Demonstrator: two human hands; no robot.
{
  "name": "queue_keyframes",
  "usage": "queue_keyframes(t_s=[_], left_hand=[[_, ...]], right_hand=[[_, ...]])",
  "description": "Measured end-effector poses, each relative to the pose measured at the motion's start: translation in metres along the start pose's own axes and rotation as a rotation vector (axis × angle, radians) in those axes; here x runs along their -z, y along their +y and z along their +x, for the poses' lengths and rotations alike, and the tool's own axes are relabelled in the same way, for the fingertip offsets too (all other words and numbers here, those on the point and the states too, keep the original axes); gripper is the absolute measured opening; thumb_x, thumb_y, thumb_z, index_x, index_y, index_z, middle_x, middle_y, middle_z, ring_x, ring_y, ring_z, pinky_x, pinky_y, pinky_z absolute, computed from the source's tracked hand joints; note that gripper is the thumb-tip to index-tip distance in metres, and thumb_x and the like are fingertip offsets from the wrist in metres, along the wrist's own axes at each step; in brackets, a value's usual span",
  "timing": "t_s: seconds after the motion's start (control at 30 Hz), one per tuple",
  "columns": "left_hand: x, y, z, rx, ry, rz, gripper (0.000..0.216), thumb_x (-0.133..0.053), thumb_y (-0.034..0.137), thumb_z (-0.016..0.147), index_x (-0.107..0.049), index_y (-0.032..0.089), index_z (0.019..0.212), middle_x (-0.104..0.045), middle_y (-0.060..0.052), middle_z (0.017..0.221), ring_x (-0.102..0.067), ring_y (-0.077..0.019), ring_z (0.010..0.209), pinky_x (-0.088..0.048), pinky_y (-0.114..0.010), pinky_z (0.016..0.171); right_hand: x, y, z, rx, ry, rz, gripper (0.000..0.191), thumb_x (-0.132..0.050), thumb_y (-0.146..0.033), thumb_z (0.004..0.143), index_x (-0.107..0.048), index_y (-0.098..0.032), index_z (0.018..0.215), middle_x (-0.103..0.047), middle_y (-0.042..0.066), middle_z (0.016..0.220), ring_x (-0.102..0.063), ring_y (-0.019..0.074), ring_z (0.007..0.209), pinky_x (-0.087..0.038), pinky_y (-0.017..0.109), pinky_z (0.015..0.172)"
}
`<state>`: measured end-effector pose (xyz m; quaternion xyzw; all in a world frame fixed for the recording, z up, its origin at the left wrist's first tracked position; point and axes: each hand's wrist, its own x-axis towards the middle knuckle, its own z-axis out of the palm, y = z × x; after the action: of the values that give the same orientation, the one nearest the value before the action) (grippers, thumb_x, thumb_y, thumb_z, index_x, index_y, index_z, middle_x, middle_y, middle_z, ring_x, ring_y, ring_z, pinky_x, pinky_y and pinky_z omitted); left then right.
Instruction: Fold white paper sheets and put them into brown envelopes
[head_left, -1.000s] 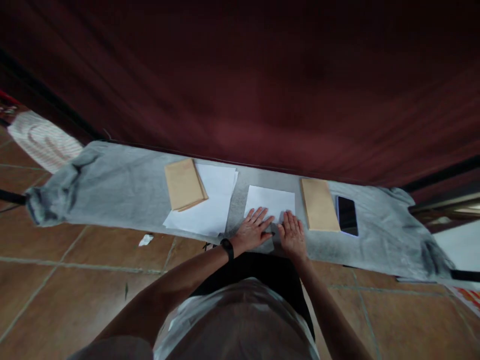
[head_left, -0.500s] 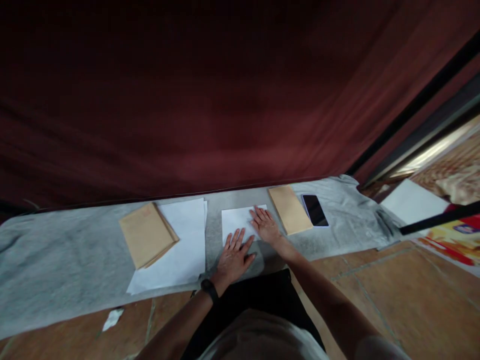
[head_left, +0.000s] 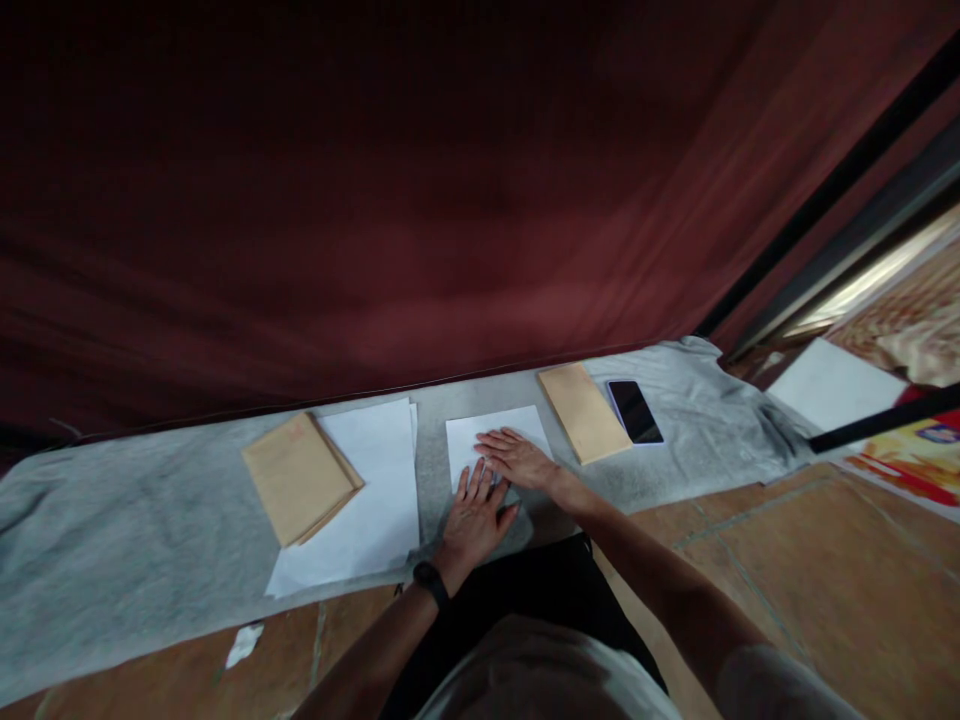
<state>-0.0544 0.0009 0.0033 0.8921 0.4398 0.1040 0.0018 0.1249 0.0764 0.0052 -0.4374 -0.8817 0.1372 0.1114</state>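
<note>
A folded white sheet [head_left: 487, 427] lies on the grey cloth [head_left: 150, 520] in front of me. My left hand [head_left: 474, 515] rests flat with fingers spread at the sheet's near edge; a black band is on its wrist. My right hand [head_left: 517, 458] lies flat across the sheet's near part, fingers stretched out and pointing left. Neither hand grips anything.
Left of the sheet, a stack of tan envelopes [head_left: 298, 478] lies on a pile of white paper [head_left: 375, 500]. To the right lie one tan envelope [head_left: 583, 412] and a dark phone [head_left: 634, 411]. A dark red curtain [head_left: 420, 220] hangs behind. A paper scrap [head_left: 244, 645] lies on the tiled floor.
My right hand has slid left across the sheet, its fingers turning from pointing away to pointing left. The left hand has stayed at the near edge. The view shifted slightly.
</note>
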Motion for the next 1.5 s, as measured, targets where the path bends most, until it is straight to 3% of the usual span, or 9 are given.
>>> queue_keyframes(t_s=[0.2,0.37,0.47,0.6,0.73,0.93,1.17,1.37,1.5], left_hand=[[0.005,0.0,0.001,0.0,-0.006,0.016,0.062,-0.045,0.054,0.099,-0.038,0.029,0.155,-0.038,-0.009,0.162,-0.03,-0.0287,0.151,-0.021,-0.053,0.124],[0.006,0.001,0.001,0.014,-0.008,0.028,0.061,-0.047,0.053,0.099,-0.039,0.03,0.155,-0.036,-0.008,0.163,-0.029,-0.0291,0.151,-0.021,-0.052,0.124],[0.005,0.001,0.002,0.012,-0.006,0.019,0.06,-0.046,0.054,0.099,-0.042,0.029,0.153,-0.036,-0.008,0.163,-0.029,-0.0291,0.152,-0.021,-0.052,0.124],[0.001,0.0,0.002,0.001,-0.011,0.01,0.06,-0.045,0.054,0.098,-0.048,0.023,0.149,-0.037,-0.012,0.162,-0.027,-0.0296,0.152,-0.021,-0.053,0.124],[-0.001,-0.001,0.002,-0.018,-0.031,0.014,0.056,-0.043,0.051,0.099,-0.052,0.019,0.144,-0.038,-0.012,0.161,-0.025,-0.0293,0.153,-0.019,-0.054,0.125],[-0.005,-0.004,-0.001,-0.006,-0.031,0.009,0.058,-0.033,0.032,0.102,-0.033,0.01,0.155,-0.036,-0.012,0.162,-0.023,-0.0234,0.154,-0.019,-0.049,0.126],[-0.016,-0.016,0.007,0.2,0.046,-0.015,0.061,-0.028,0.034,0.103,-0.033,-0.001,0.153,-0.033,-0.023,0.161,-0.023,-0.0289,0.153,-0.028,-0.049,0.123],[-0.011,-0.031,0.015,0.41,0.078,0.031,0.064,-0.025,0.037,0.104,-0.036,-0.005,0.15,-0.036,-0.027,0.157,-0.028,-0.0333,0.151,-0.026,-0.053,0.123],[-0.007,-0.021,0.034,0.375,0.073,0.01,0.064,-0.023,0.038,0.105,-0.03,0.0,0.155,-0.029,-0.022,0.162,-0.02,-0.0298,0.154,-0.022,-0.052,0.124]], right_hand=[[0.002,0.016,0.02,-0.08,0.065,-0.084,0.046,-0.041,-0.033,0.106,-0.045,-0.021,0.151,-0.038,0.004,0.16,-0.034,0.0175,0.149,-0.023,0.04,0.126],[0.0,0.018,0.032,-0.229,0.166,-0.118,0.051,-0.038,-0.036,0.106,-0.043,-0.014,0.152,-0.039,0.011,0.159,-0.035,0.0215,0.149,-0.024,0.044,0.125],[-0.004,0.008,0.018,-0.286,0.212,-0.124,0.053,-0.033,-0.037,0.107,-0.039,-0.012,0.154,-0.035,0.012,0.161,-0.032,0.0226,0.15,-0.025,0.045,0.125],[-0.014,-0.013,-0.026,-0.213,0.2,-0.14,0.052,-0.032,-0.036,0.108,-0.037,-0.018,0.156,-0.03,0.009,0.164,-0.028,0.0233,0.152,-0.023,0.048,0.125],[-0.018,-0.027,-0.058,-0.221,0.197,-0.139,0.05,-0.036,-0.038,0.107,-0.04,-0.021,0.154,-0.036,0.007,0.161,-0.033,0.0236,0.15,-0.022,0.049,0.124],[-0.016,-0.031,-0.062,-0.221,0.223,-0.16,0.05,-0.04,-0.042,0.106,-0.043,-0.025,0.153,-0.037,0.007,0.161,-0.038,0.0261,0.147,-0.024,0.051,0.123],[-0.014,-0.03,-0.063,-0.22,0.223,-0.162,0.048,-0.043,-0.042,0.105,-0.046,-0.028,0.151,-0.039,0.006,0.161,-0.039,0.0264,0.146,-0.024,0.051,0.122],[-0.014,-0.031,-0.064,-0.233,0.222,-0.131,0.047,-0.043,-0.043,0.105,-0.048,-0.029,0.149,-0.039,0.007,0.16,-0.039,0.0274,0.146,-0.025,0.052,0.122],[-0.014,-0.031,-0.063,-0.234,0.222,-0.125,0.047,-0.045,-0.043,0.104,-0.049,-0.029,0.149,-0.039,0.007,0.16,-0.04,0.0273,0.146,-0.024,0.052,0.122]])
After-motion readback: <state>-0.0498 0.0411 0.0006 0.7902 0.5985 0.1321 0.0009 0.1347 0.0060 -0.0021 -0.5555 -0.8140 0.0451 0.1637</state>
